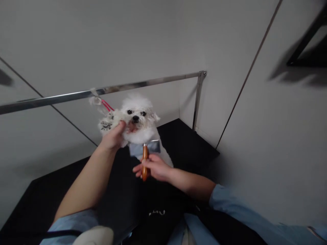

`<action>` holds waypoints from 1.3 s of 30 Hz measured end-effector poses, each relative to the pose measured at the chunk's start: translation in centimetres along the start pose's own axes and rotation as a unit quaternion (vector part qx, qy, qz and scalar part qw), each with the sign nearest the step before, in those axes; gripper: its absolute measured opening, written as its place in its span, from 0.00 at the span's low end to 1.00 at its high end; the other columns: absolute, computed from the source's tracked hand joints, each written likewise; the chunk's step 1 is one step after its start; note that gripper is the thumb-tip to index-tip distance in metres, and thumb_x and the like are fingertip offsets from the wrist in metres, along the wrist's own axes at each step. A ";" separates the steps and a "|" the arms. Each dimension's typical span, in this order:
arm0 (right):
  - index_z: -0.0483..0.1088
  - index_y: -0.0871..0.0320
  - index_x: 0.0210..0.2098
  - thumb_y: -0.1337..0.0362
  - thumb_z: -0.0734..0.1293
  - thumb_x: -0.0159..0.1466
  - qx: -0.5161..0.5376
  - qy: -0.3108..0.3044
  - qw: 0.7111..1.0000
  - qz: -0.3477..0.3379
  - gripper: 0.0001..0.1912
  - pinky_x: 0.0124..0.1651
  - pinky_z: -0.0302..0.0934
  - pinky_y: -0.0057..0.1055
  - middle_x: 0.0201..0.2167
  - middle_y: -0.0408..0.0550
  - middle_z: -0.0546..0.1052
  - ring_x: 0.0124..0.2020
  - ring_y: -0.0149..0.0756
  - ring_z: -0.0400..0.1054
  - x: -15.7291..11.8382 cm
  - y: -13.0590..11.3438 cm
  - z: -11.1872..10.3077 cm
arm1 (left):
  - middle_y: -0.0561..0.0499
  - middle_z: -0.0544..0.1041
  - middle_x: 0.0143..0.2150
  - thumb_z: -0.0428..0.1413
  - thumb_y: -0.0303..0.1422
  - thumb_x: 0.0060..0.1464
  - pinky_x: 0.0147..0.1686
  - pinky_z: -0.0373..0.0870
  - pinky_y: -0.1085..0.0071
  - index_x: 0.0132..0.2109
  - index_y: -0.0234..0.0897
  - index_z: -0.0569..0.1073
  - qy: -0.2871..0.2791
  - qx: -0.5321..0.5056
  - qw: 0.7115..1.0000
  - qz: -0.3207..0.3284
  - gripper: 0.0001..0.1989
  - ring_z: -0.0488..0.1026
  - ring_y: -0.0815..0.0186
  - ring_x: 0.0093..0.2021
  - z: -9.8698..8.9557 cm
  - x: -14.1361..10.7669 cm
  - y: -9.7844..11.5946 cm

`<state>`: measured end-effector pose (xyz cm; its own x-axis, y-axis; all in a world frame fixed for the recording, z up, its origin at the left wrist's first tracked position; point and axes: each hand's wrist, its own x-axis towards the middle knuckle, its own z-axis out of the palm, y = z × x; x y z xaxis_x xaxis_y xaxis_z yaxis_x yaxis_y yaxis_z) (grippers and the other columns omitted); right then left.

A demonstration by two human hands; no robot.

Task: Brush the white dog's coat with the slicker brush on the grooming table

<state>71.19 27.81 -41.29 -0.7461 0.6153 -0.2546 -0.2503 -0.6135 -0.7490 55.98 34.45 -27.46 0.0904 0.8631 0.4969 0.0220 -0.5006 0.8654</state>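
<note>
A fluffy white dog (140,136) faces the camera on a black table (181,139). My left hand (114,135) is closed on the fur beside the dog's muzzle, at the image's left of its face; its exact hold is partly hidden in the fur. My right hand (153,166) grips the orange-brown wooden handle of a slicker brush (144,163). The wide grey head of the brush is in front of the dog's chest, just under its chin. Whether the brush touches the fur cannot be made out.
A metal bar (158,81) crosses behind the dog, joined to an upright post (197,102) at the right. A red loop (107,105) and pale tufts hang near the bar. Grey walls stand behind. A rounded white object (94,235) is at the bottom edge.
</note>
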 end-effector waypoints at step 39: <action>0.66 0.59 0.35 0.66 0.66 0.70 -0.261 0.125 0.957 0.034 0.07 0.24 0.60 0.20 0.21 0.39 0.73 0.19 0.24 0.66 1.9 2.8 -9.4 | 0.58 0.47 0.19 0.56 0.71 0.39 0.24 0.53 0.73 0.23 0.41 0.57 0.161 0.009 0.984 0.069 0.37 0.63 0.70 0.23 -1.2 -0.3 -2.8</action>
<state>74.84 31.94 -49.59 -0.5618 0.7225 -0.4029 0.1839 -0.3658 -0.9124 54.69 35.65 -29.94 -0.2268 0.7618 0.6068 0.0489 -0.6134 0.7883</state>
